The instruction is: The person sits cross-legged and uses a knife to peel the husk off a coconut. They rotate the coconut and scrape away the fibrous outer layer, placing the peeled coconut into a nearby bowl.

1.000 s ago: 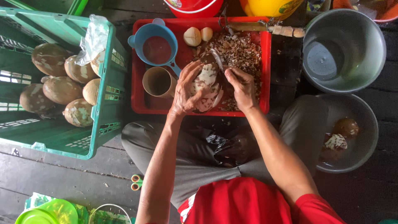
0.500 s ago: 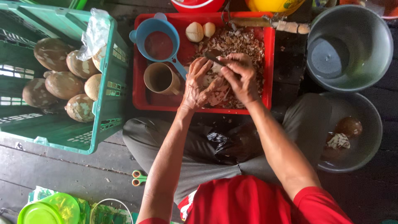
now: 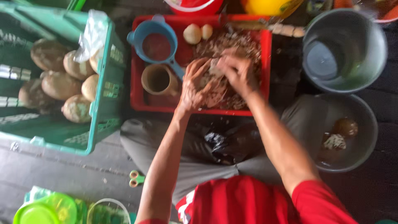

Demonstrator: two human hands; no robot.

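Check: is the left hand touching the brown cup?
Apart. The head view shows the blue scoop's handle and red tray floor between the left hand and the cup.

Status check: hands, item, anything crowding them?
Left hand and right hand both gripping pale lump over red tray. Brown cup, blue strainer close left.

Informal floor-level food-prep spot on dark wooden boards

Green crate [image 3: 103,120] of husked coconuts at left, red tray [image 3: 139,89] centre, metal basins [image 3: 375,45] at right.
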